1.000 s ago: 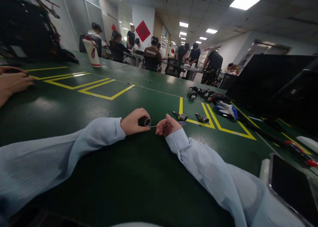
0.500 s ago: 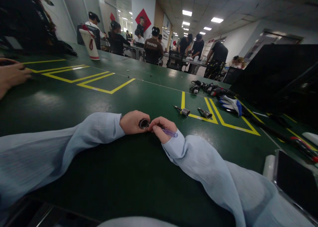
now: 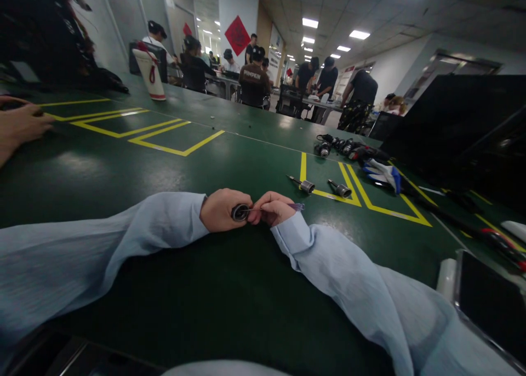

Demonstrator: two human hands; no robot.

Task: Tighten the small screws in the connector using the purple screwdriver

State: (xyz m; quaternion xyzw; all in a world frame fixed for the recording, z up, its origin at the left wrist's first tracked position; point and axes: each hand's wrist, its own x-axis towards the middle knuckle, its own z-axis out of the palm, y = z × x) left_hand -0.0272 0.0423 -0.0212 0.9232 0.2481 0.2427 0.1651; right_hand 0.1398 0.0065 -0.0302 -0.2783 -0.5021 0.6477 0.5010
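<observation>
My left hand is closed around a hole saw, a dark metal cup whose round open end faces me; the rest of it is hidden in the fist. In my right hand is a small screwdriver with a clear purple handle, pinched between the fingers. Its thin shaft points left and reaches the cup's mouth; whether the tip touches inside I cannot tell. Beyond my right hand, two similar metal cups with thin shanks, one hole saw and another, lie on the green table.
Yellow tape outlines mark the table. Black tools and a blue-white glove lie at the right, a phone nearer me. A paper cup stands at the back left. Another person's hand is at the left edge.
The screwdriver has swung from slanting down to the right to nearly level, its handle end rising. Its thin shaft now shows at the hole saw's mouth. Both hands stay close together.
</observation>
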